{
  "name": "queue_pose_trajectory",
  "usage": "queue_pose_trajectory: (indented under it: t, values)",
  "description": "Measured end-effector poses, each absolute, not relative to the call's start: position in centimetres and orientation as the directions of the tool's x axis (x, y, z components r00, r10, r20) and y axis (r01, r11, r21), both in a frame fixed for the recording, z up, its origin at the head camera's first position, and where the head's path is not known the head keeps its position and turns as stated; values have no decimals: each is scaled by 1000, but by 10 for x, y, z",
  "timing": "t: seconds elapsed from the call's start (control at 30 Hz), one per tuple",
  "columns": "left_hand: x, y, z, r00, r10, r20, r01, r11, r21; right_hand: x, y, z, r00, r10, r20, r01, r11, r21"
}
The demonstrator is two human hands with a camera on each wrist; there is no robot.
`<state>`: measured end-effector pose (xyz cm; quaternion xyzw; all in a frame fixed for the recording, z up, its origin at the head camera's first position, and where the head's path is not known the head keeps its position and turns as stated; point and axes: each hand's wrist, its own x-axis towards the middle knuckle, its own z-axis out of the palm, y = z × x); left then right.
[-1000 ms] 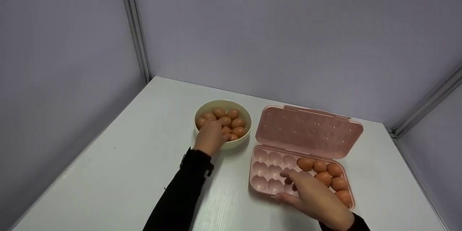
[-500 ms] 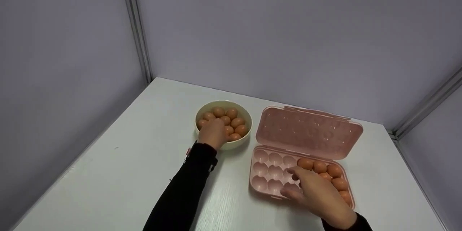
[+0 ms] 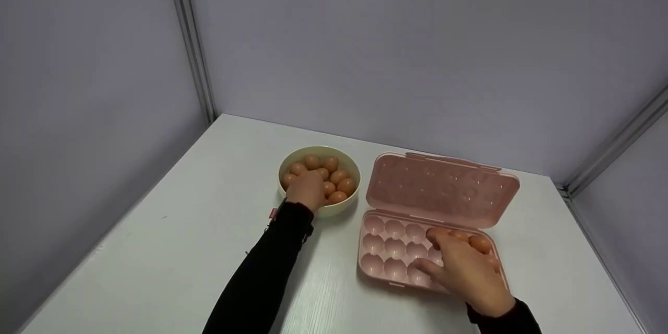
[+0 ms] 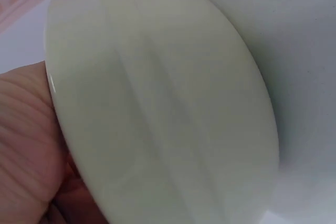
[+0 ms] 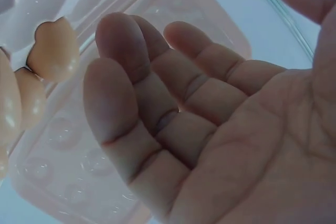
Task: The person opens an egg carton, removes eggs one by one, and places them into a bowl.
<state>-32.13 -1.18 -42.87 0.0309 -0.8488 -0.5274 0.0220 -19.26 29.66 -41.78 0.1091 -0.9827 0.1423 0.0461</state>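
Observation:
My left hand (image 3: pixel 307 190) reaches down into a pale cream bowl (image 3: pixel 334 211) of brown eggs (image 3: pixel 346 186). In the left wrist view the bowl's outer wall (image 4: pixel 157 103) covers its fingers, and whether they hold an egg is hidden. Over the pink egg box (image 3: pixel 395 269) hovers my right hand (image 3: pixel 472 274). Its palm shows bare in the right wrist view, the fingers (image 5: pixel 110 98) loosely bent and apart from the thumb. Brown eggs (image 3: pixel 480 243) fill cups at the box's right end, some behind this hand; the cups on the left are bare.
The box's hinged lid (image 3: pixel 443 190) stands raised at its back, leaning toward the rear wall (image 3: pixel 396 62). The bowl is left of the box on a white table (image 3: pixel 209 193). Side panels (image 3: pixel 94 88) border the table.
My left hand has sunk a little deeper among the eggs, and a few of them have shifted. The right hand has moved slightly right over the box, covering more of its eggs.

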Motion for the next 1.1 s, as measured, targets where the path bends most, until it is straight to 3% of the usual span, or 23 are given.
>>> queue_pose_trajectory:
  t: [0.37,0.47,0.6,0.77,0.97,1.1]
  values:
    - [-313,1,-436,-980,-189,60,-24,410,912,-196,299,-419,-970,-193,145,-226,940,-254]
    - [-301,11,-435,-975,-100,199,85,660,746,-200,300,-420,-971,-184,152,-220,937,-273]
    - [-278,30,-431,-907,113,405,250,919,305,-206,301,-425,-977,-164,137,-200,929,-311]
    - [-238,48,-412,-837,289,464,381,917,115,-208,307,-434,-962,-163,219,-217,944,-248]
    - [-185,50,-382,-753,503,424,580,812,68,-212,316,-444,-944,-178,279,-234,956,-180]
    - [-160,48,-370,-679,574,457,646,763,1,-215,320,-450,-930,-184,317,-243,957,-158]
